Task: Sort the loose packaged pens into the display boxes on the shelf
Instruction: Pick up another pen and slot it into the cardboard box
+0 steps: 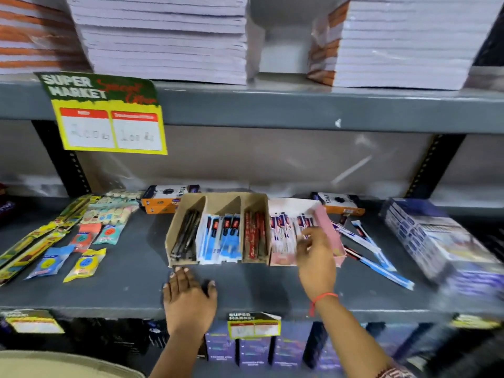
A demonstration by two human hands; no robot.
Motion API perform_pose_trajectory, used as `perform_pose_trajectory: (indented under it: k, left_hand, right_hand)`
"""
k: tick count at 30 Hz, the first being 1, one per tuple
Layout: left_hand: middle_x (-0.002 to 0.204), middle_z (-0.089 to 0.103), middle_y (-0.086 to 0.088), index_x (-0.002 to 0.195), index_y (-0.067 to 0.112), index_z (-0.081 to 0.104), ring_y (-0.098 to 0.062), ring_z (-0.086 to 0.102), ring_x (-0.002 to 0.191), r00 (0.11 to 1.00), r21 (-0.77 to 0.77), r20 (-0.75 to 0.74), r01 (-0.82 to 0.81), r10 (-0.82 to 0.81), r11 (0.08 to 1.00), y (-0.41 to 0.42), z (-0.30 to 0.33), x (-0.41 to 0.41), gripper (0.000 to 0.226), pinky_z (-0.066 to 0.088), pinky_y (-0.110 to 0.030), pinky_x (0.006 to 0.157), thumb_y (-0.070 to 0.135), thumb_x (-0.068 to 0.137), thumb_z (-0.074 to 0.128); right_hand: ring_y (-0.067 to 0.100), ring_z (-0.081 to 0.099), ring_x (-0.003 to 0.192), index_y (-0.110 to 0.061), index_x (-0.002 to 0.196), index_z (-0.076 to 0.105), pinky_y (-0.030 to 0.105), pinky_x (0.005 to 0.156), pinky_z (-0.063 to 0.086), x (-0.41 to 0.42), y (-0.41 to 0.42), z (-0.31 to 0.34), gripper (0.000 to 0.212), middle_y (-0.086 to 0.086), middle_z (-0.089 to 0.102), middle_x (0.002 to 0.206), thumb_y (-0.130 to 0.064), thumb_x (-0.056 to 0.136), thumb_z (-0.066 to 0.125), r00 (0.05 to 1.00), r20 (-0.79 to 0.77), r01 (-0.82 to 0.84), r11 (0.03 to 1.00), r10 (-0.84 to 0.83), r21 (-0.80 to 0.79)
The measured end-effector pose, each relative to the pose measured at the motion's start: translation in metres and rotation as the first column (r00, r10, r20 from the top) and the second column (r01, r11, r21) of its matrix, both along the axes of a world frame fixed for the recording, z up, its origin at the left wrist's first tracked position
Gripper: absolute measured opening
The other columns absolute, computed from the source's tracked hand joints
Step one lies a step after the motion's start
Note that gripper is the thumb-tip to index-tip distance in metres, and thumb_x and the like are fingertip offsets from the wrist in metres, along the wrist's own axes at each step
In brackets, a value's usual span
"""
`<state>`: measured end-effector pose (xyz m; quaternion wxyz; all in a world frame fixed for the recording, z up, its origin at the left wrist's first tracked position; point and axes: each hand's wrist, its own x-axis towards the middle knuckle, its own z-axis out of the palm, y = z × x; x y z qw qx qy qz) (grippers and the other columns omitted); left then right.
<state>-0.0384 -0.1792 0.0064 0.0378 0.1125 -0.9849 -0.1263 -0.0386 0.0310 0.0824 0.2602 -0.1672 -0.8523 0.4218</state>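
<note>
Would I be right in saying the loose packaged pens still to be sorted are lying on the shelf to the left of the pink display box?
Not quite: the head view shows the loose packaged pens lying on the shelf to the right of the pink display box, not the left.

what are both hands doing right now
Left hand: open, flat on the shelf, holding nothing.
Right hand: over the pink box, fingers on the packaged pens; grip unclear.
</note>
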Motion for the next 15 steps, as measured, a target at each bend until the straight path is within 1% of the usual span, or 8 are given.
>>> perform_pose_trajectory:
  k: [3,4,6,8,10,12,13,15]
  left_hand:
    - [0.156,0.006,-0.02,0.145,-0.003,0.003,-0.031,0.006,0.144,0.998,0.003,0.067,-0.013,0.013,1.0,0.022,0.004,0.007,0.078,0.003,-0.04,0.118,0.051,0.093,0.025]
    - [0.156,0.004,-0.021,0.145,-0.003,0.002,-0.031,0.004,0.145,0.997,0.003,0.081,-0.014,0.014,1.0,0.03,0.006,0.01,0.079,0.002,-0.04,0.119,0.052,0.093,0.024]
    - [0.156,0.0,-0.021,0.145,-0.003,-0.001,-0.032,0.0,0.145,0.995,0.006,0.1,-0.001,0.0,1.0,0.045,0.008,0.014,0.08,0.0,-0.04,0.119,0.053,0.093,0.022]
    - [0.156,-0.002,-0.022,0.145,-0.003,-0.003,-0.032,-0.002,0.145,0.992,0.009,0.125,0.026,-0.027,1.0,0.063,0.009,0.018,0.08,-0.002,-0.041,0.119,0.054,0.093,0.022]
    - [0.156,-0.004,-0.022,0.145,-0.003,-0.004,-0.032,-0.005,0.144,0.988,0.019,0.14,0.055,-0.057,0.998,0.083,0.01,0.02,0.08,-0.003,-0.041,0.118,0.053,0.093,0.021]
    - [0.155,-0.006,-0.023,0.145,-0.003,-0.005,-0.033,-0.006,0.144,0.984,0.034,0.151,0.086,-0.09,0.996,0.102,0.011,0.022,0.08,-0.004,-0.041,0.118,0.052,0.094,0.022]
    - [0.155,-0.006,-0.023,0.144,-0.003,-0.005,-0.034,-0.006,0.144,0.983,0.038,0.152,0.103,-0.107,0.994,0.11,0.011,0.022,0.079,-0.005,-0.041,0.118,0.052,0.094,0.022]
    - [0.155,-0.006,-0.024,0.144,-0.003,-0.005,-0.035,-0.006,0.144,0.977,0.042,0.158,0.136,-0.141,0.99,0.124,0.01,0.024,0.079,-0.005,-0.042,0.117,0.051,0.094,0.022]
  right_hand:
    - [0.04,0.06,0.094,-0.005,0.105,0.058,0.04,0.072,0.046,0.001,0.055,-0.012,0.019,0.022,0.064,0.104,-0.007,0.088,0.048,0.982,0.048,0.181,0.983,-0.181,0.015]
    - [0.043,0.058,0.097,-0.003,0.104,0.059,0.044,0.076,0.047,0.003,0.072,-0.015,0.021,0.024,0.063,0.106,-0.005,0.086,0.048,0.97,0.071,0.23,0.972,-0.233,0.052]
    - [0.047,0.055,0.101,0.001,0.105,0.062,0.049,0.082,0.046,0.005,0.1,-0.02,0.025,0.029,0.061,0.108,-0.001,0.082,0.051,0.942,0.124,0.284,0.939,-0.311,0.197]
    - [0.047,0.05,0.108,-0.002,0.114,0.06,0.05,0.088,0.044,0.008,0.124,-0.025,0.034,0.029,0.057,0.116,-0.002,0.081,0.054,0.908,0.234,0.259,0.905,-0.347,0.337]
    - [0.042,0.044,0.12,-0.007,0.125,0.054,0.049,0.097,0.04,0.009,0.144,-0.027,0.04,0.024,0.051,0.128,-0.007,0.084,0.051,0.846,0.409,0.179,0.905,-0.342,0.387]
    - [0.039,0.043,0.125,-0.009,0.126,0.052,0.049,0.101,0.037,0.006,0.161,-0.031,0.041,0.021,0.048,0.134,-0.012,0.086,0.049,0.764,0.573,0.087,0.928,-0.296,0.363]
    - [0.039,0.045,0.124,-0.01,0.124,0.053,0.049,0.102,0.038,0.003,0.168,-0.032,0.04,0.021,0.049,0.133,-0.013,0.085,0.05,0.736,0.622,0.057,0.94,-0.267,0.336]
    - [0.04,0.053,0.117,-0.008,0.117,0.058,0.05,0.1,0.044,-0.002,0.18,-0.035,0.037,0.024,0.056,0.127,-0.015,0.081,0.056,0.721,0.661,0.014,0.959,-0.206,0.284]
